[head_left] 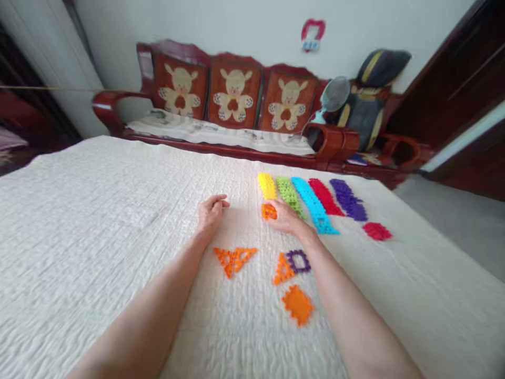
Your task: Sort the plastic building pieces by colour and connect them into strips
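My right hand (284, 217) rests on the white quilt (98, 221) with its fingers closed on a small orange piece (269, 211), just below the yellow strip (267, 186). My left hand (212, 210) lies a little to the left, fingers loosely curled, holding nothing. Beside the yellow strip run green (290, 196), blue (313, 204), red (325, 196) and purple (347, 199) strips of linked plastic pieces. Nearer me lie two joined orange triangles (234, 259), an orange triangle joined to a purple square (292, 265), and a solid orange square (298, 305).
A loose red piece (377, 231) lies right of the strips. Behind the quilt stands a dark red wooden bench (236, 95) with bear cushions, a small fan (333, 96) and a bag (371, 100). The quilt's right edge drops to grey floor (453, 216).
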Demonstrator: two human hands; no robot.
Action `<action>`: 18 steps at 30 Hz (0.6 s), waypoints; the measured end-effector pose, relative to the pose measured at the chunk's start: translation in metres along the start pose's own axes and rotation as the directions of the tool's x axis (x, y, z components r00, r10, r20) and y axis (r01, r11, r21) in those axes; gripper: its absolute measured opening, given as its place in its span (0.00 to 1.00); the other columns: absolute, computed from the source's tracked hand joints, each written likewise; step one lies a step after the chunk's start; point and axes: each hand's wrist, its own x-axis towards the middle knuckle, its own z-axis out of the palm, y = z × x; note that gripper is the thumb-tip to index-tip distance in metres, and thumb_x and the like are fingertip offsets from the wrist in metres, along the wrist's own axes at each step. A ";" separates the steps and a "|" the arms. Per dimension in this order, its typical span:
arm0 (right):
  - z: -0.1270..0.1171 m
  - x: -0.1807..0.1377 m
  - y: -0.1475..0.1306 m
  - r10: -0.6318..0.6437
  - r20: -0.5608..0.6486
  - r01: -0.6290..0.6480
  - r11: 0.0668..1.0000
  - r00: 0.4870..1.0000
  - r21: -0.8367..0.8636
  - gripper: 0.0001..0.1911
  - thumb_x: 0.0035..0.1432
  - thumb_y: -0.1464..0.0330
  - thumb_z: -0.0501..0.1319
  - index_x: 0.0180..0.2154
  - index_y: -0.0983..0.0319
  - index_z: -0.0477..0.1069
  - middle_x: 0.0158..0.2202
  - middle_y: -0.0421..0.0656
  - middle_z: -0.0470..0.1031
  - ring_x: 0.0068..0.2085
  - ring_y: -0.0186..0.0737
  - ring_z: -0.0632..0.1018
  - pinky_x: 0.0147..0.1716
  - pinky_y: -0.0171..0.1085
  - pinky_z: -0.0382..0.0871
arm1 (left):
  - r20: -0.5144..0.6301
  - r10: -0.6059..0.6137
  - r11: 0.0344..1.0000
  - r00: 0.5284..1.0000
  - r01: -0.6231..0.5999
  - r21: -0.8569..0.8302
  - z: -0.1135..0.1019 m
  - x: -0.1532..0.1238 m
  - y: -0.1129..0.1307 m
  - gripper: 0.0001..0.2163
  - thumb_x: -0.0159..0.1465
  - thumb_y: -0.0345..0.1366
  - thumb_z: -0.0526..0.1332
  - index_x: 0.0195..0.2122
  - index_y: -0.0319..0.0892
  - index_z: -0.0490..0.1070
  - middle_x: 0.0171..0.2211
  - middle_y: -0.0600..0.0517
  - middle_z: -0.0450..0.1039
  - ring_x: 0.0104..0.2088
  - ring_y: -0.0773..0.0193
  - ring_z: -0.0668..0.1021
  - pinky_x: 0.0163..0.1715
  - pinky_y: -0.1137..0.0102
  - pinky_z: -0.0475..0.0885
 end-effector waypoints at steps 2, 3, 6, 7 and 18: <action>0.002 0.001 0.003 -0.001 -0.004 0.001 1.000 1.000 0.004 0.26 0.54 0.70 0.65 0.56 0.65 0.70 0.53 0.52 0.73 0.54 0.46 0.75 0.57 0.41 0.66 | -0.001 -0.011 1.000 1.000 0.011 0.016 -0.001 0.001 0.001 0.16 0.52 0.38 0.56 0.38 0.40 0.78 0.28 0.50 0.79 0.25 0.66 0.73 0.29 0.70 0.68; 0.002 0.002 0.005 -0.002 -0.004 0.002 1.000 1.000 0.008 0.26 0.54 0.69 0.66 0.56 0.65 0.70 0.53 0.52 0.73 0.53 0.46 0.75 0.57 0.41 0.65 | -0.003 -0.016 1.000 1.000 0.016 0.020 -0.001 0.001 0.001 0.16 0.52 0.37 0.56 0.38 0.40 0.78 0.28 0.50 0.79 0.25 0.66 0.73 0.29 0.70 0.68; 0.002 0.001 0.009 -0.016 0.002 0.016 1.000 1.000 0.021 0.26 0.54 0.69 0.66 0.55 0.64 0.70 0.53 0.52 0.72 0.54 0.45 0.75 0.58 0.41 0.65 | -0.013 -0.024 1.000 1.000 0.024 0.013 0.000 0.001 0.003 0.16 0.52 0.37 0.55 0.38 0.40 0.78 0.28 0.51 0.79 0.24 0.66 0.72 0.29 0.71 0.68; 0.001 0.001 0.009 -0.023 0.009 0.023 0.999 1.000 0.024 0.26 0.54 0.69 0.66 0.55 0.64 0.70 0.54 0.52 0.72 0.54 0.45 0.75 0.58 0.40 0.64 | -0.017 -0.027 1.000 0.999 0.028 0.006 0.001 0.001 0.003 0.16 0.52 0.37 0.55 0.37 0.41 0.78 0.28 0.51 0.79 0.24 0.66 0.72 0.28 0.71 0.67; -0.001 0.003 0.004 -0.030 0.029 0.030 0.999 0.999 0.024 0.25 0.56 0.68 0.64 0.55 0.63 0.69 0.55 0.51 0.72 0.54 0.45 0.75 0.55 0.40 0.66 | -0.026 -0.054 0.998 0.998 0.053 -0.022 0.003 0.000 0.006 0.15 0.51 0.37 0.56 0.36 0.41 0.78 0.27 0.51 0.78 0.26 0.65 0.74 0.27 0.71 0.68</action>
